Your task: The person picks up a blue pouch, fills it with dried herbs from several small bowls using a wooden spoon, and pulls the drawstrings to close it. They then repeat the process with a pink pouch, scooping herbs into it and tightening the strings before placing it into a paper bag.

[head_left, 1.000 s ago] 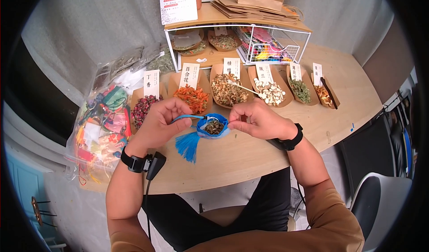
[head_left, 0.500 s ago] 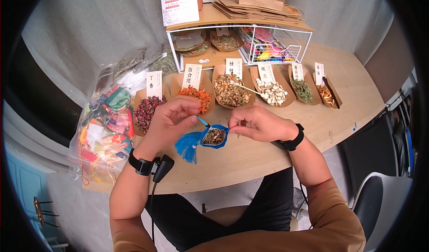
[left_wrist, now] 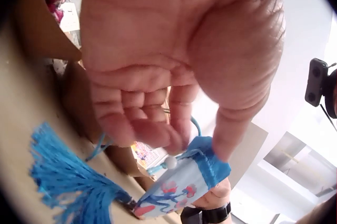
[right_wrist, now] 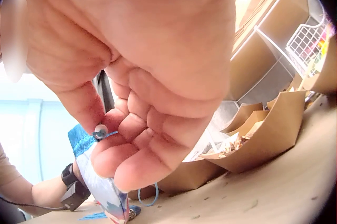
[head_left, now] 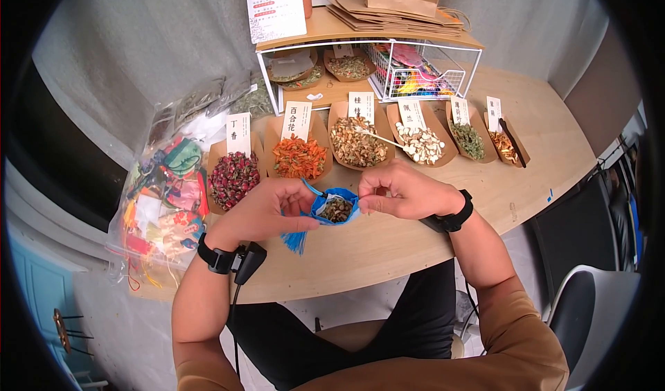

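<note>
Head view, left to right: a plastic bag (head_left: 163,197) of colourful bits lies on the counter (head_left: 415,238). The left hand (head_left: 267,207) pinches the blue drawstring (head_left: 310,187) of the sachet (head_left: 334,207), which is held just above the counter, open, with dried herbs inside and its tassel (head_left: 294,241) hanging below. The right hand (head_left: 405,190) pinches the sachet's other rim. Behind stand herb trays (head_left: 357,141).

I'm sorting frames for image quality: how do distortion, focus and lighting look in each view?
Head view: strong fisheye with dark rounded corners, even light; pouch and trays sharp. Left wrist view: left hand fills the frame, soft; bright washed-out background; tassel fairly clear. Right wrist view: right hand looms large and slightly blurred, overexposed at upper left.
</note>
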Action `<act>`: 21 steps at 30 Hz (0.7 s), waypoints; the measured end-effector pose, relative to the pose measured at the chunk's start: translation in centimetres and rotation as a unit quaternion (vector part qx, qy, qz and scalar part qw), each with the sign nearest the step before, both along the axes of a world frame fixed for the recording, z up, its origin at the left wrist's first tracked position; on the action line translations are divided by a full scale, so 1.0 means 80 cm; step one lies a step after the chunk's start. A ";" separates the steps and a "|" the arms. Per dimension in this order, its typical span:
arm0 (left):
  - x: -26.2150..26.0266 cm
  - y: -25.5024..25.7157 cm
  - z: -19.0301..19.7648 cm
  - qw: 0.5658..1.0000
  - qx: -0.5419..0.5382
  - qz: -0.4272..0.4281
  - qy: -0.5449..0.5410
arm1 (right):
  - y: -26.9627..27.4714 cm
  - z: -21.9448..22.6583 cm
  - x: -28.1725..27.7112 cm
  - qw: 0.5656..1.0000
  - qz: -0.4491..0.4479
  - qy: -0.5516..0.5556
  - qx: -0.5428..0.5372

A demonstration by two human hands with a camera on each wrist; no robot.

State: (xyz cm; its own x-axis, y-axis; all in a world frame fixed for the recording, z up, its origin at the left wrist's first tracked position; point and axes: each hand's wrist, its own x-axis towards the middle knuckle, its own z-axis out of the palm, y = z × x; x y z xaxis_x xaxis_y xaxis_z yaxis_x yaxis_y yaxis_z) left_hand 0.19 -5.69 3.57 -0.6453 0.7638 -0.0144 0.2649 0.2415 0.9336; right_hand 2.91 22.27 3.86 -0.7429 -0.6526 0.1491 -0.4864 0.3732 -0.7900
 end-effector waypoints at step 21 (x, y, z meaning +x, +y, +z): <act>-0.011 -0.012 -0.009 0.996 0.089 0.006 -0.030 | 0.029 0.005 -0.008 0.999 0.045 -0.017 -0.023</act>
